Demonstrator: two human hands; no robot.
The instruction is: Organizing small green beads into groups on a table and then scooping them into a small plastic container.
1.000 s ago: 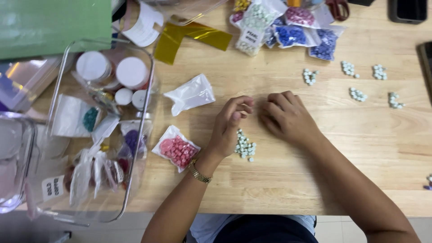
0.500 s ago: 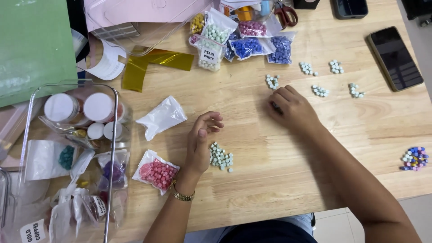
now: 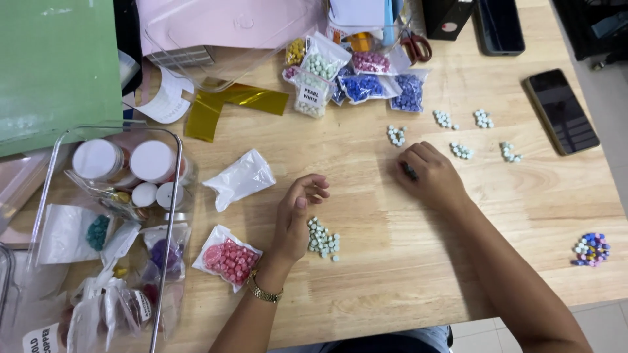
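Note:
My left hand (image 3: 297, 212) rests on its edge on the wooden table (image 3: 392, 281), fingers loosely curled with nothing in them, right beside a small pile of pale green beads (image 3: 323, 239). My right hand (image 3: 432, 176) lies fingers-down on the table further right, curled over something small and dark; what it is cannot be made out. Several little clusters of pale beads (image 3: 461, 150) lie just beyond it. A small bag of pink beads (image 3: 229, 258) lies left of my left wrist, and an empty-looking clear bag (image 3: 241, 178) sits above it.
A clear plastic box (image 3: 98, 235) with white-lidded jars and bead bags stands at the left. Bags of coloured beads (image 3: 356, 82), gold foil (image 3: 229, 104) and scissors (image 3: 417, 47) lie at the back. Two phones (image 3: 561, 111) lie at the right, and a multicoloured bead pile (image 3: 592, 248) near the right edge.
My hands have parted: the right one slid away to the right toward the small bead clusters, the left stayed by the green pile. The view has shifted right.

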